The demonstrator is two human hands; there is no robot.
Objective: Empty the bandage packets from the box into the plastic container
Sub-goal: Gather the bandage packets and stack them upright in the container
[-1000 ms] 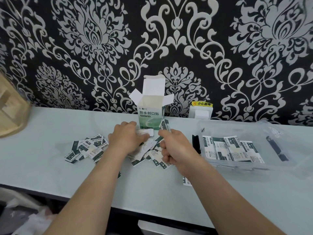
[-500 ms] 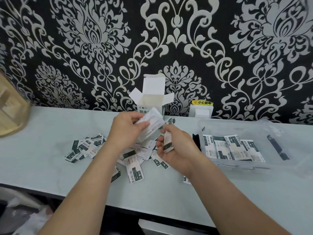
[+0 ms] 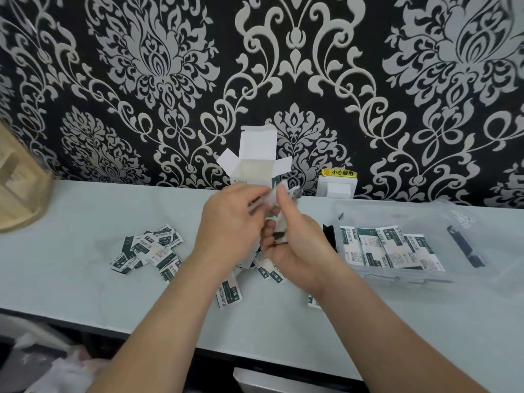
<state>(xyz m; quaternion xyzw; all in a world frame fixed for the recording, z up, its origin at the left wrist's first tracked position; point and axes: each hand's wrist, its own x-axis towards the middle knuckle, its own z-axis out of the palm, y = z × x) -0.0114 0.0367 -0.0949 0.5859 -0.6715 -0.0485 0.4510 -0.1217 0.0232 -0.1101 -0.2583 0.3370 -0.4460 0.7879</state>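
At the far left a wooden stand (image 3: 19, 188) sits on the worktop (image 3: 71, 287), out of my way. Next along lies a heap of loose packets (image 3: 150, 249), tipped out flat so that I can pick them up a few at a time. More of them lie scattered under my wrists.

My left hand (image 3: 231, 226) is raised above that scatter, its fingers curled and pinching a packet. The packet is blurred, so I cannot tell whether there is more than one. I judge that I am feeding it across to the other hand.

Behind both hands the box (image 3: 255, 168) stands upright by the wall with its flaps open, and from here it looks empty inside.

My right hand (image 3: 300, 251) is cupped round a small stack (image 3: 279, 234) held on edge, thumb up beside it, which keeps the packets squared and facing one way. Beyond it a wall socket (image 3: 337, 187) with a yellow label is set just above the worktop.

At the right the plastic container (image 3: 419, 215) lies open near my right hand, so the carry is short. Inside it the filed packets (image 3: 391, 248) overlap in a tidy row, with room left beside them towards a black clip (image 3: 465, 248).

By my reckoning the job is partly done: the box is out of play, and the heap has yet to be gathered.
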